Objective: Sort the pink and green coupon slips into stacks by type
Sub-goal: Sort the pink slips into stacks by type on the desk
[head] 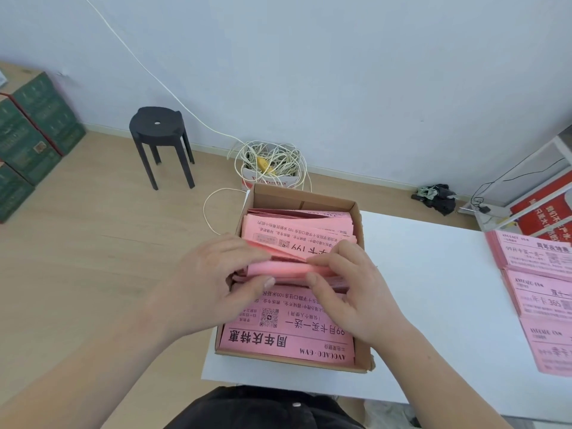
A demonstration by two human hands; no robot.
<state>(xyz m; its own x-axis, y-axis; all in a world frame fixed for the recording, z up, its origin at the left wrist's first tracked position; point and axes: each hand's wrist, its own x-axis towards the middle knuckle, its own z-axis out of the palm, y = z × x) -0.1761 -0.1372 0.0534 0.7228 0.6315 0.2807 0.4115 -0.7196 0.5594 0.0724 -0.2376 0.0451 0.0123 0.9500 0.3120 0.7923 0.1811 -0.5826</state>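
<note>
An open cardboard box (360, 230) on the white table (433, 305) holds pink coupon slips (288, 339) in rows. Over the box's middle, my left hand (213, 283) and my right hand (346, 286) together grip a thick bundle of pink slips (288, 269), fingers curled over its far side and thumbs on the near side. Three stacks of pink slips (538, 274) lie along the table's right edge. No green slips show in this view.
A black stool (161, 140) stands on the wood floor at the left, green boxes (28, 140) at the far left. A small box of tangled white cable (269, 164) sits behind the cardboard box. Red printed sheets (544, 212) lie in a white rack at the right.
</note>
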